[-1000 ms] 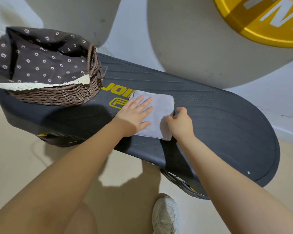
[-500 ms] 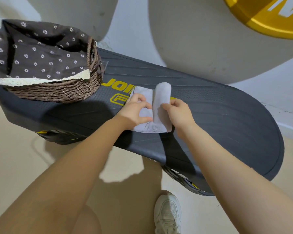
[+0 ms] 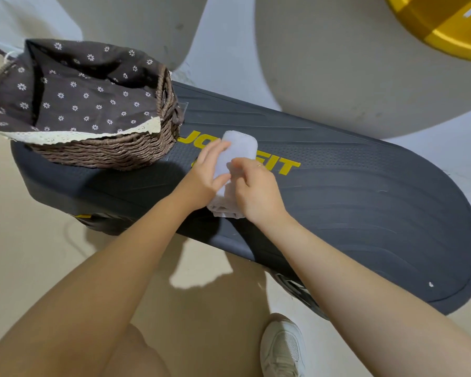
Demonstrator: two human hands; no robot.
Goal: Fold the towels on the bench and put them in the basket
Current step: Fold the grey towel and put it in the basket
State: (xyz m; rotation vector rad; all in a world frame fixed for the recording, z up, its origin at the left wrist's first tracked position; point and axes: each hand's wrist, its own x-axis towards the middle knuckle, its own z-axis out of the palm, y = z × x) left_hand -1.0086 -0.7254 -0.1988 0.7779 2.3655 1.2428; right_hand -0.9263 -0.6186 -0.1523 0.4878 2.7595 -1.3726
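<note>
Two hands, left hand point(image 3: 201, 180) and right hand point(image 3: 256, 191), press one towel point(image 3: 239, 148) beside one basket point(image 3: 98, 148).

Both bare forearms reached toward twelve o'clock; the left hand point(image 3: 204, 180) lay flat-fingered, the right hand point(image 3: 254, 190) curled, thumbs nearly touching.

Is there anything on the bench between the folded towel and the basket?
Nothing visible: only bare bench lies between the towel and the basket; its near wall must be cleared.
</note>
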